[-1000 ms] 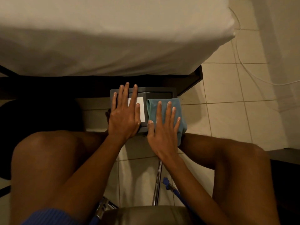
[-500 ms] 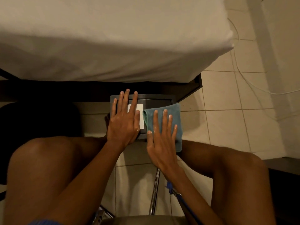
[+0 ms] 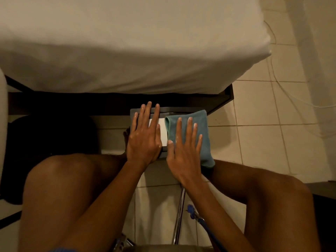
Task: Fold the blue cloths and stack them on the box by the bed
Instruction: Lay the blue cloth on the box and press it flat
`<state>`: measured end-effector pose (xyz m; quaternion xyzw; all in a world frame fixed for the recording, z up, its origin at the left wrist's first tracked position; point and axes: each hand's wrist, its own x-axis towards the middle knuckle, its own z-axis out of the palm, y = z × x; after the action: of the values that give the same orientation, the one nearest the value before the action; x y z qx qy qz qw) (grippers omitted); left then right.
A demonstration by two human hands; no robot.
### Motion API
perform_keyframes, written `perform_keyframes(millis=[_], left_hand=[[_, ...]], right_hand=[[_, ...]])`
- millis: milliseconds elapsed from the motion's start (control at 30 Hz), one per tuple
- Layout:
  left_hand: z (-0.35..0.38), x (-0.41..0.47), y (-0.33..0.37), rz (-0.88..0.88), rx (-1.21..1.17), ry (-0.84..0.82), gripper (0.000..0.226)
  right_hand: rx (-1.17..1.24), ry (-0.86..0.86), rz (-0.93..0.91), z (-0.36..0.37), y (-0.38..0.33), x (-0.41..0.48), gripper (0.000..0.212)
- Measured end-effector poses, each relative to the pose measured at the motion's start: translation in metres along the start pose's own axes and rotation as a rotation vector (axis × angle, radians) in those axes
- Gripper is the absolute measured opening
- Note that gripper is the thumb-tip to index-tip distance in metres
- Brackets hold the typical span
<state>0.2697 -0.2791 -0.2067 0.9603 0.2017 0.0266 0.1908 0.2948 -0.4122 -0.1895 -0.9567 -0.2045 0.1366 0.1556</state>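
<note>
place: bedroom | cues: white-sheeted bed [image 3: 127,42], tiled floor [image 3: 263,133]

Both hands are held palm down, side by side and just apart; the left hand [image 3: 143,142] is laid flat, its fingers [image 3: 146,115] straight, close together and pointed forward, its thumb [image 3: 158,132] kept alongside the forefinger; the right hand [image 3: 183,155] is laid flat a little nearer the body, its fingers [image 3: 189,130] straight and slightly fanned, its thumb [image 3: 170,145] turned toward the left hand; nothing is gripped by either; the left forearm [image 3: 109,197] is stretched forward over the left thigh [image 3: 54,193]; the right forearm [image 3: 209,202] is extended along the inner side of the right thigh [image 3: 269,190]; both wrists are kept nearly straight.
</note>
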Motion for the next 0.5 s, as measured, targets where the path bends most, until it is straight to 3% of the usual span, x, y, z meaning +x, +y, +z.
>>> perform_keyframes(millis=[233,500], left_hand=[[0.0,0.0,0.0,-0.003,0.004,-0.007,0.058],[0.002,0.0,-0.002,0.001,0.0,-0.005,0.059]], right_hand=[[0.001,0.041,0.05,-0.002,-0.009,0.039,0.07],[-0.007,0.014,-0.035,0.004,-0.002,0.027,0.064]])
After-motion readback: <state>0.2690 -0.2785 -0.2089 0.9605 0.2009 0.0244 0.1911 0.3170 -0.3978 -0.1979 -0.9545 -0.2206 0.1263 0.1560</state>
